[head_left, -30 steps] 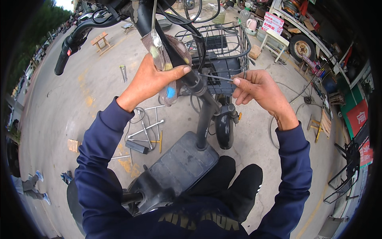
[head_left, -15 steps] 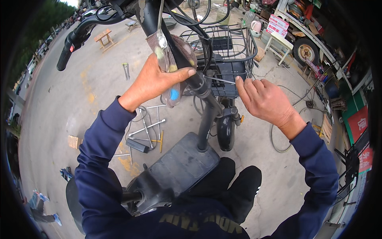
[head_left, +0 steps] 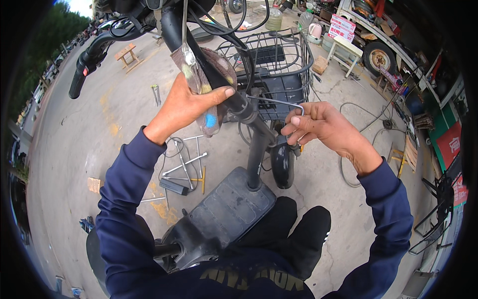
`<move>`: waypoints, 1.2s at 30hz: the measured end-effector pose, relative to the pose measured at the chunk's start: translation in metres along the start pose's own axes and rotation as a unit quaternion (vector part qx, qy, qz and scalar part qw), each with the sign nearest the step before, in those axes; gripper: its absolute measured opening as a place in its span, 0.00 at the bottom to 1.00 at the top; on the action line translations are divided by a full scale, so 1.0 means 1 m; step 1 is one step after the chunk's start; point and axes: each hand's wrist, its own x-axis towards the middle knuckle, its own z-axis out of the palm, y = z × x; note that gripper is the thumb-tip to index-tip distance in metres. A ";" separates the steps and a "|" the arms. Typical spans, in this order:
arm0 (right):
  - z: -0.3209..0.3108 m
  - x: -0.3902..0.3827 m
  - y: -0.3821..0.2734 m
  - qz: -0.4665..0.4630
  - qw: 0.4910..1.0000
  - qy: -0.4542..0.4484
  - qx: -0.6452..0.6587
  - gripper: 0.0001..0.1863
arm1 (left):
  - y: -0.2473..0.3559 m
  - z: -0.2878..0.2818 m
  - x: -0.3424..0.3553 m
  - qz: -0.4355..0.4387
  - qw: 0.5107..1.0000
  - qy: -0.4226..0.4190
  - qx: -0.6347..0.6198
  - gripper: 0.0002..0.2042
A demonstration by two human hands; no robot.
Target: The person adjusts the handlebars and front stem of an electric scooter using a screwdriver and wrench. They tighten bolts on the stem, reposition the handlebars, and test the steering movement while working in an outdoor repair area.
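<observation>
The black steering column (head_left: 212, 65) of an electric scooter stands before me. My left hand (head_left: 181, 102) is wrapped round it, thumb across the front, fingers hidden behind. A grey-brown patterned cloth (head_left: 199, 77) with a blue spot lies between palm and column and hangs below. From the cloth a slim metal tool (head_left: 185, 32) rises along the column; its kind is unclear. An L-shaped hex key (head_left: 274, 101) reaches sideways from the column, its inner tip hidden. My right hand (head_left: 331, 124) has its fingers curled and closed round the bent outer end.
A wire basket (head_left: 307, 67) sits beyond the column, above the front wheel (head_left: 283, 167). The scooter's footboard (head_left: 226, 204) lies below. Metal T-handled tools (head_left: 184, 159) and a black box with a cable (head_left: 173, 186) lie left on the ground. Cables (head_left: 343, 172) curl at right.
My right hand has shifted slightly left and lower and turned, so the key's bent end now shows. The left hand keeps its hold, while the view has shifted slightly.
</observation>
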 end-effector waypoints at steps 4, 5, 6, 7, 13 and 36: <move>-0.014 0.012 -0.012 -0.203 0.644 0.115 -0.729 0.15 | 0.003 0.001 0.003 0.000 1.000 -0.011 -0.002 0.18; -0.014 0.012 -0.010 -0.205 0.649 0.138 -0.719 0.16 | 0.002 0.000 0.002 -0.003 1.000 -0.011 -0.001 0.18; -0.012 0.011 -0.005 -0.207 0.654 0.161 -0.709 0.16 | 0.002 0.000 0.002 -0.005 1.000 -0.010 0.001 0.17; -0.010 0.009 0.001 -0.209 0.659 0.183 -0.699 0.17 | 0.003 0.001 0.002 0.006 1.000 -0.013 -0.004 0.17; 0.032 0.002 -0.003 -0.143 0.896 0.221 -0.359 0.21 | 0.005 -0.001 -0.002 0.015 1.000 -0.002 -0.003 0.16; -0.012 0.029 -0.025 0.065 0.992 0.016 0.105 0.21 | 0.001 -0.003 0.002 0.007 1.000 -0.005 -0.016 0.17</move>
